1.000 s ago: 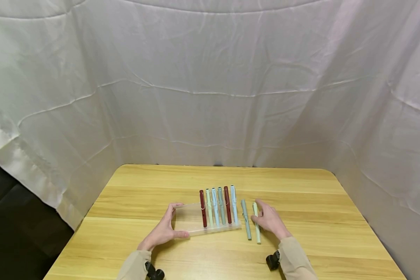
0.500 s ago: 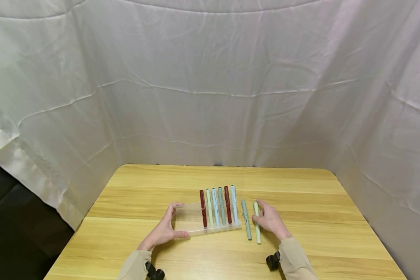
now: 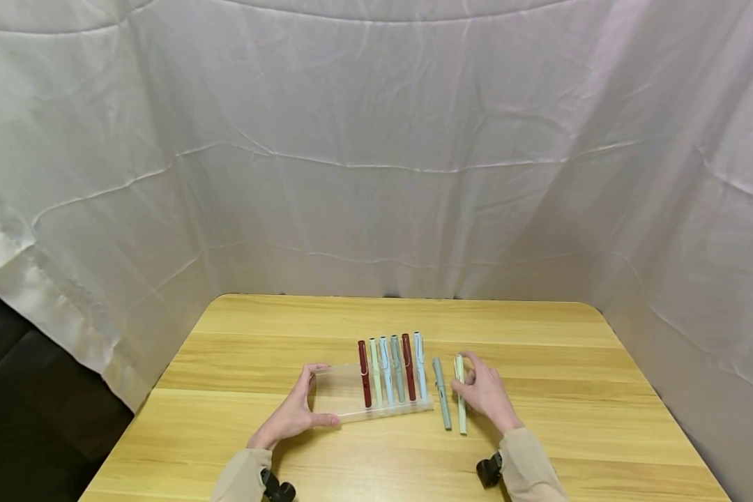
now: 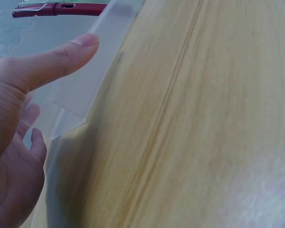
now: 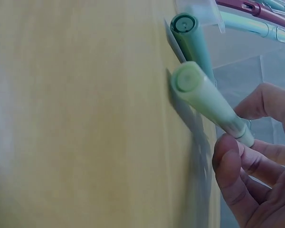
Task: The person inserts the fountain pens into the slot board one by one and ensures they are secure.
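My left hand (image 3: 295, 411) grips the left end of a clear plastic pen stand (image 3: 339, 390), thumb on its front edge and fingers behind. Several pens lean side by side on the stand's right part: a dark red pen (image 3: 364, 376) at the left, then light green, light blue and grey-green ones, another dark red pen (image 3: 408, 366), and a pale blue pen (image 3: 420, 362) at the right. On the table beside the stand lies a grey-green pen (image 3: 442, 397). My right hand (image 3: 486, 396) pinches a light green pen (image 5: 206, 99) by its far part; in the right wrist view it looks tilted off the table.
The wooden table (image 3: 376, 467) reaches out on all sides of the stand. A pale grey curtain (image 3: 376, 174) hangs behind and along both sides. A dark area (image 3: 31, 390) shows at the lower left, beyond the table.
The light green pen has shifted slightly upward in the head view, with the right hand's fingers round its far part. The left hand and the stand have not moved.
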The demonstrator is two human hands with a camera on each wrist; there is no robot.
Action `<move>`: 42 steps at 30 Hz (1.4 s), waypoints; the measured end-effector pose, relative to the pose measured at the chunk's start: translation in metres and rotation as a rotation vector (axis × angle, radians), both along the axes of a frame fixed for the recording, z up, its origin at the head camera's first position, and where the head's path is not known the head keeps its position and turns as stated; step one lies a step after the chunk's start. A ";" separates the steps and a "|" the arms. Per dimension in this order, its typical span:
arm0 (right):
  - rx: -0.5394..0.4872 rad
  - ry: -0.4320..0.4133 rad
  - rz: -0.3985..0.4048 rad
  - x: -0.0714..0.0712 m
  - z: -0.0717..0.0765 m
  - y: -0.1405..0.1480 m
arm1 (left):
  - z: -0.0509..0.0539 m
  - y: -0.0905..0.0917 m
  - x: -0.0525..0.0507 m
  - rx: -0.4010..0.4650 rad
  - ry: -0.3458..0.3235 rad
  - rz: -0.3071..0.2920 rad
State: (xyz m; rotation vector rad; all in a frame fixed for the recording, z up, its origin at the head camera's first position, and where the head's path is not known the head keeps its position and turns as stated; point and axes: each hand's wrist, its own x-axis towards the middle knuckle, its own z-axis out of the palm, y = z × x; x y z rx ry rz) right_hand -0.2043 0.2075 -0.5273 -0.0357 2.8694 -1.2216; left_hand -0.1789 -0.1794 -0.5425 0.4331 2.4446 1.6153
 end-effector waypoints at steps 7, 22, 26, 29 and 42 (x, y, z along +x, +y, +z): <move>-0.005 0.062 -0.009 0.002 0.003 -0.003 | -0.001 0.000 0.000 -0.003 -0.003 -0.002; -0.102 0.176 -0.026 0.007 0.006 -0.009 | -0.001 0.000 0.000 -0.011 0.011 -0.001; -0.121 0.196 -0.019 0.010 0.008 -0.011 | -0.001 0.000 0.000 -0.011 0.016 -0.003; -0.128 0.234 -0.008 0.012 0.009 -0.012 | -0.001 0.000 0.000 -0.012 0.015 0.000; -0.217 0.362 0.019 0.015 0.011 -0.019 | -0.002 0.000 0.000 -0.009 0.013 0.010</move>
